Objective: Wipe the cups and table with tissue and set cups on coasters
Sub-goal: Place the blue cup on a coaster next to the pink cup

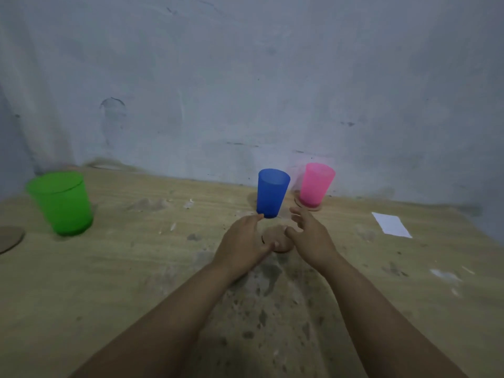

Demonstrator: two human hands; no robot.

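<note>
A blue cup (272, 192) stands upright on the wooden table (136, 268), just beyond my hands. My left hand (244, 241) reaches forward with its fingertips touching the cup's base. My right hand (308, 236) is open, fingers spread, just right of the cup's base and holding nothing. A round brown coaster (279, 237) lies between my hands, partly hidden by them. A pink cup (315, 184) stands on another coaster (300, 204) near the wall. At the far left is a green cup (63, 203) directly on the table. A white tissue (391, 224) lies flat at the right.
A third coaster (9, 238) lies at the left edge, cut off by the frame. The table is stained, with small scraps and dark specks scattered over it. A grey-blue wall (245, 91) closes off the table's far edge.
</note>
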